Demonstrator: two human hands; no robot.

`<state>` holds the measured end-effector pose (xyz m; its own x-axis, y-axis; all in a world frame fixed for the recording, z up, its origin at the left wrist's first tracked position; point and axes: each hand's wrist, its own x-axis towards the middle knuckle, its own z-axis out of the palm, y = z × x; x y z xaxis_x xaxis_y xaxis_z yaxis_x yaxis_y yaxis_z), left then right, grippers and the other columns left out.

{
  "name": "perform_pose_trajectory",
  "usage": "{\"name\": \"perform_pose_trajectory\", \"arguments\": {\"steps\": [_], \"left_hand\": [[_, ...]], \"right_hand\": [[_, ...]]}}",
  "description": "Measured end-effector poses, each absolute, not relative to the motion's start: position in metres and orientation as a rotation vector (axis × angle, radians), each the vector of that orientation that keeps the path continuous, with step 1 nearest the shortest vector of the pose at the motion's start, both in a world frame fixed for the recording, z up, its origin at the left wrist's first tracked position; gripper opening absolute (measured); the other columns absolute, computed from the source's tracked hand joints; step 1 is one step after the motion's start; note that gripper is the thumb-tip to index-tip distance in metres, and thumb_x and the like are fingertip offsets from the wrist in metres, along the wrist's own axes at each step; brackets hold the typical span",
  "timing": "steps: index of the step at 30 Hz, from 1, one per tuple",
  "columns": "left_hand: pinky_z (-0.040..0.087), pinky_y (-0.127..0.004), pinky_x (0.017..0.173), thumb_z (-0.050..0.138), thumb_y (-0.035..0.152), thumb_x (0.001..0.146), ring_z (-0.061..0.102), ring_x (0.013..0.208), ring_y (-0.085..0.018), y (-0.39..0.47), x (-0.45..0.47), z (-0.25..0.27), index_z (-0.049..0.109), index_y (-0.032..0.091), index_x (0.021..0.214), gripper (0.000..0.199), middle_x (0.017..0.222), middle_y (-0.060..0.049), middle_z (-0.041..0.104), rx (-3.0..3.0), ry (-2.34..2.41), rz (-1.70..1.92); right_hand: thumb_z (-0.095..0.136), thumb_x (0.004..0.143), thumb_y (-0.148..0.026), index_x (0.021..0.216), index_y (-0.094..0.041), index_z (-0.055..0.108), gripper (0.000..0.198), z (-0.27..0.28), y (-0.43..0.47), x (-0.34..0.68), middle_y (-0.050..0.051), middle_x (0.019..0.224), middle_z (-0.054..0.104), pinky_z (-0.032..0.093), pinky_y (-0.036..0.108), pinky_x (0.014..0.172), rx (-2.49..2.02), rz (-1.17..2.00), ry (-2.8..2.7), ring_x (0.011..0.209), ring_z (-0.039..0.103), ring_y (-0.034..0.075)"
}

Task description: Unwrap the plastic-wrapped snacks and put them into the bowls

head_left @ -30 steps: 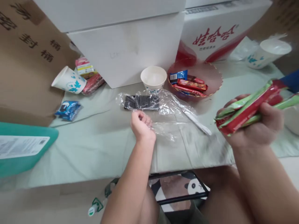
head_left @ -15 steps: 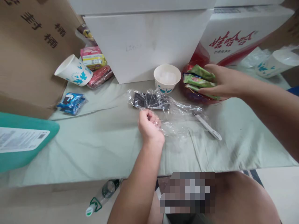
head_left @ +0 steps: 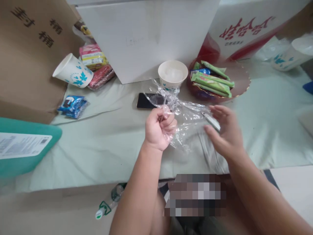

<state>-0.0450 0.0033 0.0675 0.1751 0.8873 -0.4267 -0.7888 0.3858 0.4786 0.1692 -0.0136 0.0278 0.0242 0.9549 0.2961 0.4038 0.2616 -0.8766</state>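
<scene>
My left hand (head_left: 160, 127) is closed around a crumpled clear plastic bag (head_left: 186, 112), lifting part of it off the cloth. My right hand (head_left: 226, 130) hangs open at the bag's right side, thumb and fingers apart. Between them lies a white box cutter (head_left: 211, 121), partly behind my right thumb and fingers. A black phone (head_left: 149, 100) rests flat beyond my left hand, its right end under the plastic. Green wrapped snacks (head_left: 214, 84) lie in a clear gold-rimmed bowl (head_left: 241, 83). Beside the bowl stands a paper cup (head_left: 172, 73) with something whitish inside.
White cartons (head_left: 151, 42) stand along the back. At left are a tipped paper cup (head_left: 74, 71), blue snack packs (head_left: 73, 106), pink and yellow packets (head_left: 93, 57) and a teal jug (head_left: 29, 147). Below the table edge lies a plastic bottle (head_left: 110, 202).
My right hand has left the green snacks in the bowl and come down near the bag. My left hand has raised the bunched plastic, uncovering much of the phone.
</scene>
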Motion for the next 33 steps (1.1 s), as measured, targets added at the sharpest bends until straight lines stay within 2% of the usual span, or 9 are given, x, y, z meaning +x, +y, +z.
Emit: {"name": "perform_pose_trajectory", "arguments": {"steps": [3, 9, 13, 15, 18, 23, 27, 30, 33], "left_hand": [[0.011, -0.019, 0.037, 0.047, 0.037, 0.096, 0.005, 0.039, -0.005, -0.004, -0.048, 0.067, 0.028, 0.022, 0.06, 0.043, 0.051, 0.008, 0.009, 0.24, 0.692, 1.106], [0.011, -0.018, 0.037, 0.05, 0.032, 0.096, 0.003, 0.044, -0.006, -0.004, -0.054, 0.076, 0.032, 0.021, 0.06, 0.042, 0.055, 0.009, 0.007, 0.236, 0.874, 1.251], [0.011, -0.017, 0.036, 0.049, 0.029, 0.096, 0.006, 0.043, -0.005, -0.009, -0.061, 0.08, 0.034, 0.02, 0.056, 0.043, 0.053, 0.008, 0.011, 0.232, 0.953, 1.273], [0.011, -0.016, 0.036, 0.053, 0.029, 0.093, 0.009, 0.041, -0.005, -0.015, -0.066, 0.076, 0.034, 0.019, 0.055, 0.043, 0.052, 0.008, 0.013, 0.23, 0.977, 1.258], [0.014, -0.016, 0.036, 0.058, 0.027, 0.085, 0.016, 0.038, -0.004, -0.02, -0.075, 0.063, 0.04, 0.019, 0.055, 0.036, 0.049, 0.008, 0.02, 0.218, 1.028, 1.181], [0.035, -0.016, 0.04, 0.057, 0.013, 0.066, 0.041, 0.043, -0.008, -0.013, -0.085, 0.046, 0.061, 0.015, 0.067, 0.004, 0.052, 0.004, 0.043, 0.317, 1.157, 1.241], [0.051, -0.018, 0.055, 0.06, 0.007, 0.062, 0.058, 0.056, -0.01, -0.005, -0.084, 0.04, 0.065, 0.015, 0.075, 0.017, 0.061, 0.001, 0.057, 0.437, 1.316, 1.421], [0.056, -0.023, 0.059, 0.071, 0.018, 0.07, 0.067, 0.066, -0.015, -0.005, -0.083, 0.037, 0.066, 0.018, 0.091, 0.022, 0.074, -0.003, 0.067, 0.463, 1.329, 1.41], [0.062, -0.033, 0.065, 0.085, 0.029, 0.069, 0.074, 0.079, -0.023, -0.013, -0.082, 0.035, 0.057, 0.028, 0.129, 0.067, 0.096, -0.008, 0.073, 0.535, 1.27, 1.216]], "right_hand": [[0.075, 0.082, -0.031, 0.142, -0.03, 0.049, 0.066, 0.006, -0.03, 0.164, 0.013, 0.143, 0.057, 0.045, 0.058, 0.114, -1.164, 0.574, -1.809, 0.135, 0.055, 0.033], [0.072, 0.084, -0.036, 0.134, -0.033, 0.052, 0.054, -0.003, -0.054, 0.147, 0.012, 0.139, 0.056, 0.054, 0.056, 0.104, -0.903, 0.433, -2.028, 0.128, 0.06, 0.034], [0.072, 0.085, -0.033, 0.145, -0.03, 0.041, 0.067, -0.012, -0.059, 0.143, 0.017, 0.15, 0.048, 0.055, 0.056, 0.103, -1.113, 0.653, -1.854, 0.132, 0.058, 0.034], [0.072, 0.085, -0.036, 0.149, -0.03, 0.036, 0.074, -0.01, -0.057, 0.142, 0.017, 0.149, 0.051, 0.061, 0.047, 0.089, -1.178, 0.908, -1.697, 0.108, 0.069, 0.027], [0.07, 0.087, -0.037, 0.145, -0.029, 0.042, 0.065, 0.001, -0.053, 0.141, 0.008, 0.12, 0.069, 0.052, 0.029, 0.055, -1.166, 1.306, -1.483, 0.06, 0.059, 0.011], [0.063, 0.088, -0.028, 0.119, -0.025, 0.063, 0.031, 0.014, -0.037, 0.152, -0.004, 0.071, 0.066, 0.037, 0.024, 0.049, -1.251, 1.275, -1.227, 0.051, 0.045, 0.01], [0.06, 0.091, -0.03, 0.107, -0.025, 0.069, 0.02, 0.01, -0.021, 0.169, -0.004, 0.071, 0.068, 0.032, 0.024, 0.046, -1.363, 1.118, -1.051, 0.046, 0.036, 0.008], [0.059, 0.094, -0.03, 0.098, -0.025, 0.071, 0.014, 0.006, -0.016, 0.173, -0.002, 0.084, 0.074, 0.031, 0.024, 0.043, -1.372, 1.05, -1.01, 0.045, 0.036, 0.006], [0.058, 0.096, -0.028, 0.094, -0.024, 0.071, 0.014, 0.007, -0.016, 0.169, -0.002, 0.089, 0.074, 0.03, 0.024, 0.04, -1.366, 1.029, -1.016, 0.042, 0.038, 0.005]]}}
